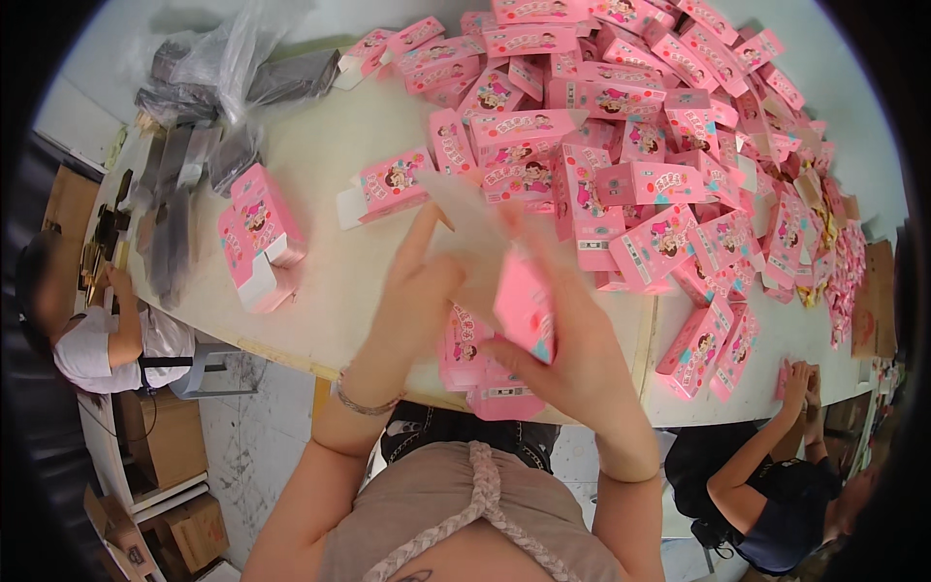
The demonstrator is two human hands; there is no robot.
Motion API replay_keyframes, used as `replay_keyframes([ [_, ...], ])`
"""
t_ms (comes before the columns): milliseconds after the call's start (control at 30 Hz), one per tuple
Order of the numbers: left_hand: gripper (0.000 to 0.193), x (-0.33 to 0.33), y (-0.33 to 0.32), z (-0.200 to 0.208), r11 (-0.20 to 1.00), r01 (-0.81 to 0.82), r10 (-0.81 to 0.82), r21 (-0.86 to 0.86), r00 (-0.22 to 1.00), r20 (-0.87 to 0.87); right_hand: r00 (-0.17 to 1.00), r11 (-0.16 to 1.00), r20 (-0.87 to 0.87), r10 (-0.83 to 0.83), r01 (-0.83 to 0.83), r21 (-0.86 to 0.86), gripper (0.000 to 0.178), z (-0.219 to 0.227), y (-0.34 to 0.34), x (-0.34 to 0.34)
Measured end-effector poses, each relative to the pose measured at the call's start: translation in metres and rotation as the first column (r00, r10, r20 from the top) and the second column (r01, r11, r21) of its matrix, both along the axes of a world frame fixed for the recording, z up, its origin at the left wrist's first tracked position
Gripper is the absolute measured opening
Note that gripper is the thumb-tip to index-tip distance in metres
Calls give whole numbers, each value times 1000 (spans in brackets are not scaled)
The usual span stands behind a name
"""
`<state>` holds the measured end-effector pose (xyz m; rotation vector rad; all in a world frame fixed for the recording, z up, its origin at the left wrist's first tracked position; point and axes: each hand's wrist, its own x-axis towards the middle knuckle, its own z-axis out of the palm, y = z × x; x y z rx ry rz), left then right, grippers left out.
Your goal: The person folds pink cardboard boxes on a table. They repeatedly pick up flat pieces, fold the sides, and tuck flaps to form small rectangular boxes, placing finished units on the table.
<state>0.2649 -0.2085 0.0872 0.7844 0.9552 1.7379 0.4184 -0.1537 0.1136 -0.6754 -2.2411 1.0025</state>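
Observation:
Close in front of me, both my hands work on one pink carton (527, 308) with a pale inner side and flaps, smeared by motion. My right hand (582, 339) wraps its right side, thumb across the near pink panel. My left hand (424, 291) grips at its left edge, index finger reaching up along the pale flap; its fingertips are blurred. Beneath them, flat pink cartons (504, 400) lie at the table's front edge, partly hidden. Left of my hands stand two pink cartons (257, 228) with white end flaps raised. Another open-ended carton (393, 182) lies just beyond my left hand.
A tall heap of pink cartons (621, 184) covers the table's far right. Dark packets and clear plastic bags (233, 58) sit at the far left. One person (116, 339) works at the left, another (776, 485) at the right. Cardboard boxes (184, 533) stand below left.

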Motion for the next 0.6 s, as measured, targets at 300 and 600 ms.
replay_keyframes([
  [300,64,6,-20,-11,997,-16,52,75,863,-503,946,994,-318,56,-24,103,61,-39,13,-10],
  [600,51,7,-31,0,991,18,-96,-132,783,-615,737,912,-642,-213,-87,-402,19,-43,3,-24],
])
